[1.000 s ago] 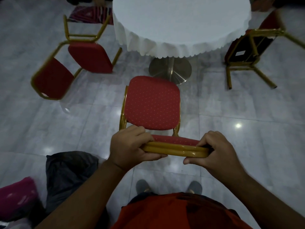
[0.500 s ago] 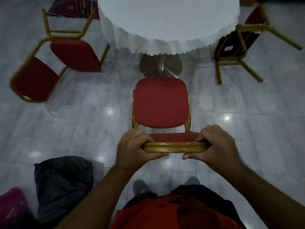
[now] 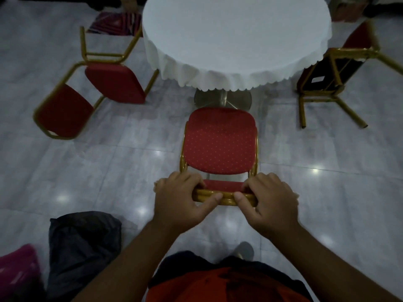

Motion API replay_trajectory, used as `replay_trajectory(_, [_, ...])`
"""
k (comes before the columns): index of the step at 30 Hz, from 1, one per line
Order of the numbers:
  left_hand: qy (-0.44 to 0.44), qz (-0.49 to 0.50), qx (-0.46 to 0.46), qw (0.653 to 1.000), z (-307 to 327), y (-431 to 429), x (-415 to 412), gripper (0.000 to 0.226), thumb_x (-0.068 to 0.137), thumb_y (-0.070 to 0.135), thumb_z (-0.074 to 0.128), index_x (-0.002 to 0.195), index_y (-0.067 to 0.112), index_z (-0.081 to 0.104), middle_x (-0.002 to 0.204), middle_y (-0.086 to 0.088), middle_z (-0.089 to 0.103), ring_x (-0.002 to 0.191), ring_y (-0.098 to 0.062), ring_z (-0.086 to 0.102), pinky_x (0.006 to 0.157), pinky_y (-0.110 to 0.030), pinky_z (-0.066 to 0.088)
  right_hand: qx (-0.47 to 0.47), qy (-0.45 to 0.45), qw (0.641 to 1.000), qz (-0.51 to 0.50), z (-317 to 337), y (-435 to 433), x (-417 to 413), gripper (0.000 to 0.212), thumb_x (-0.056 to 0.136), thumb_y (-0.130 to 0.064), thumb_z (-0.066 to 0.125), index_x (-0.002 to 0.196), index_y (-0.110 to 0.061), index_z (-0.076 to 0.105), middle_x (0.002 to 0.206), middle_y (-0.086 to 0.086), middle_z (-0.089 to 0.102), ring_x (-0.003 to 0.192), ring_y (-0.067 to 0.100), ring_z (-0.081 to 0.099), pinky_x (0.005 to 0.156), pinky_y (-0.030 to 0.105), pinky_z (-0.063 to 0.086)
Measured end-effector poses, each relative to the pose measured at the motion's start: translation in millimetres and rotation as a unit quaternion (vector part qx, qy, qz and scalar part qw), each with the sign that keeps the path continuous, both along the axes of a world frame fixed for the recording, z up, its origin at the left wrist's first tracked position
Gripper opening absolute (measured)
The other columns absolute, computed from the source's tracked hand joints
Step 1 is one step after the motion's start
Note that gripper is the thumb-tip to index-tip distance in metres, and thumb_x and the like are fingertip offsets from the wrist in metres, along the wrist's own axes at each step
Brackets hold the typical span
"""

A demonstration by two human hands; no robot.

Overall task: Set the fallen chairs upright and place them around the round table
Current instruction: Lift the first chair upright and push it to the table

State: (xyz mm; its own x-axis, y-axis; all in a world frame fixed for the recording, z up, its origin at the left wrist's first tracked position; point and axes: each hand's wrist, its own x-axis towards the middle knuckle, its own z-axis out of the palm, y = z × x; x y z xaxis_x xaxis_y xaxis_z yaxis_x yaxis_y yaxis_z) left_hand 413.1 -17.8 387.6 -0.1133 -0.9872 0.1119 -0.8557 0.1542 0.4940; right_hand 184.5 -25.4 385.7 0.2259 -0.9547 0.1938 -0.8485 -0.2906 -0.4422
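Head view showed the upright chair [image 3: 220, 141] directly ahead of you, its seat facing the round table [image 3: 236, 38] and its front edge close to the table's base. Your left hand [image 3: 182, 201] and right hand [image 3: 269, 202] were both closed over the gold top rail of the backrest, thumbs nearly meeting at its middle. One fallen chair [image 3: 91, 92] lay left of the table, another [image 3: 331, 73] right.

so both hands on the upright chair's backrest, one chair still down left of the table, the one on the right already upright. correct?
Not the last part. In the head view the right chair is tipped over too, legs sticking out sideways. Both hands, left and right, grip the upright chair; the left chair is down.
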Motion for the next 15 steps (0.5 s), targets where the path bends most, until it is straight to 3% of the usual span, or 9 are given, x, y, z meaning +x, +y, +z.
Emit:
replay_trajectory(3, [0.005, -0.027, -0.055, 0.998, -2, -10, -20, 0.031, 0.084, 0.054, 0.053, 0.077, 0.024, 0.060, 0.073, 0.011, 0.053, 0.070, -0.009, 0.044, 0.061, -0.028, 0.036, -0.028, 0.005, 1.000, -0.010, -5, -6, -1, 0.036, 0.085, -0.059, 0.051, 0.076, -0.025, 0.059, 0.072, -0.012, 0.051, 0.069, 0.010, 0.044, 0.057, 0.031, 0.040])
replay_trajectory(5, [0.011, -0.027, -0.082, 0.996, -4, -18, -27, 0.028, 0.082, 0.046, 0.054, 0.072, 0.021, 0.058, 0.068, 0.009, 0.053, 0.066, -0.011, 0.044, 0.056, -0.029, 0.036, -0.049, 0.012, 0.999, -0.008, -8, -11, -2, 0.038, 0.085, -0.060, 0.051, 0.074, -0.024, 0.058, 0.070, -0.010, 0.051, 0.066, 0.011, 0.044, 0.056, 0.030, 0.038])
replay_trajectory(15, [0.001, -0.033, -0.170, 0.985, -20, -72, -10, 0.034, 0.083, 0.050, 0.052, 0.068, 0.019, 0.054, 0.064, 0.004, 0.050, 0.062, -0.015, 0.042, 0.055, -0.028, 0.028, -0.082, 0.028, 0.995, -0.049, -16, -62, 14, 0.040, 0.082, -0.061, 0.050, 0.070, -0.023, 0.051, 0.068, -0.009, 0.045, 0.065, 0.014, 0.041, 0.057, 0.033, 0.035])
